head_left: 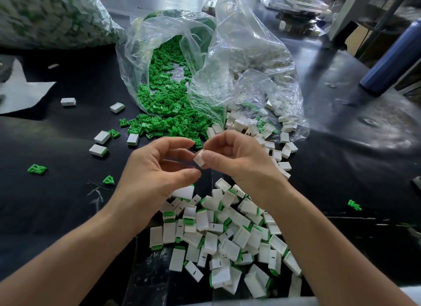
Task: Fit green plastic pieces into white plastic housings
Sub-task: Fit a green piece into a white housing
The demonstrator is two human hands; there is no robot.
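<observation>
Slantwise, white housing [199,159], exposed end leftward.

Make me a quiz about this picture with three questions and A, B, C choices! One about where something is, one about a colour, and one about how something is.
1. Where is the heap of housings with green ends?
A. At the near edge of the table
B. On a chair
C. In a bucket

2. What colour is the housing pinched by the right hand?
A. Red
B. White
C. Blue

3. How is the clear bag holding green pieces?
A. Tied shut
B. Folded flat
C. Open and spilling onto the table

Answers:
1 A, the heap lies closest to the person, between the forearms.
2 B, it shows white between thumb and finger.
3 C, green pieces trail out of its mouth.
</observation>
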